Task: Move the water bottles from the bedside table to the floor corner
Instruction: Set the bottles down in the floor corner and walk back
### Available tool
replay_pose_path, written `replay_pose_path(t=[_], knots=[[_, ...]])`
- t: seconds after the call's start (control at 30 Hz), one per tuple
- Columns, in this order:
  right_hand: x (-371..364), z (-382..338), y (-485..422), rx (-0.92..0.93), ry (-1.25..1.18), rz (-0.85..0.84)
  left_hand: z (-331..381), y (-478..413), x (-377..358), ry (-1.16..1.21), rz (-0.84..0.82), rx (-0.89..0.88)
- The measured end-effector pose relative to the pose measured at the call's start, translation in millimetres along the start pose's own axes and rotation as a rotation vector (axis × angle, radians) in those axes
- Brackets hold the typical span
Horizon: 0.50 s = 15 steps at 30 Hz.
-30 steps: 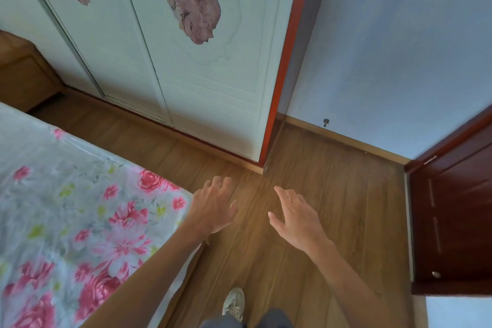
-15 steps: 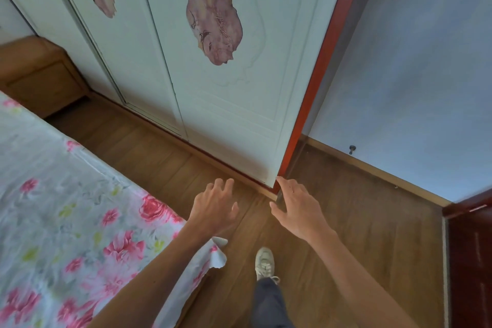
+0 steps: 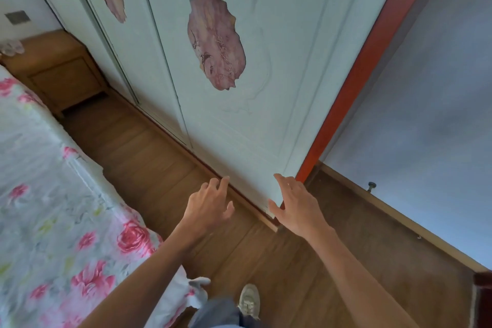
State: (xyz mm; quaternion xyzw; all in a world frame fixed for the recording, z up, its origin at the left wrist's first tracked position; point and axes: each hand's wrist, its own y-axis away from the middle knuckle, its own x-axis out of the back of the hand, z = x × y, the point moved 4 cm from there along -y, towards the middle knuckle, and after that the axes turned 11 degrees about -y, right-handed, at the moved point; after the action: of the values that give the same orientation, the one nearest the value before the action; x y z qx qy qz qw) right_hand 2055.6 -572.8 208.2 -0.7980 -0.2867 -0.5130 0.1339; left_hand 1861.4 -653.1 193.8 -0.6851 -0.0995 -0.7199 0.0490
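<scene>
The wooden bedside table (image 3: 57, 72) stands at the far left against the wall, beside the bed. Clear water bottles (image 3: 10, 48) stand on its top at the frame's left edge, only partly in view. My left hand (image 3: 209, 206) and my right hand (image 3: 295, 204) hang in front of me over the wooden floor, fingers relaxed and spread, holding nothing. Both are far from the table. The floor corner (image 3: 315, 170) lies just beyond my right hand, where the wardrobe's red edge meets the blue wall.
A white wardrobe (image 3: 239, 61) with pink flower decals runs along the far side. The bed with a floral sheet (image 3: 53, 208) fills the left. A narrow strip of wooden floor (image 3: 149, 157) runs between them. A door stop (image 3: 370, 186) sits by the skirting board.
The view has swung left and up, bringing the bedside table and bottles into sight; the red door at the right has slid almost out of frame. Both hands stay empty.
</scene>
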Motion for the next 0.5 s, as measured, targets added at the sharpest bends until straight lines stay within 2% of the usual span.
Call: replay_pose_path(t=[0.5], knots=[[-15.4, -34.4, -132.1, 0.194, 0.035, -0.135, -75.8, -58.3, 1.9, 0.03, 0.045, 0.289]])
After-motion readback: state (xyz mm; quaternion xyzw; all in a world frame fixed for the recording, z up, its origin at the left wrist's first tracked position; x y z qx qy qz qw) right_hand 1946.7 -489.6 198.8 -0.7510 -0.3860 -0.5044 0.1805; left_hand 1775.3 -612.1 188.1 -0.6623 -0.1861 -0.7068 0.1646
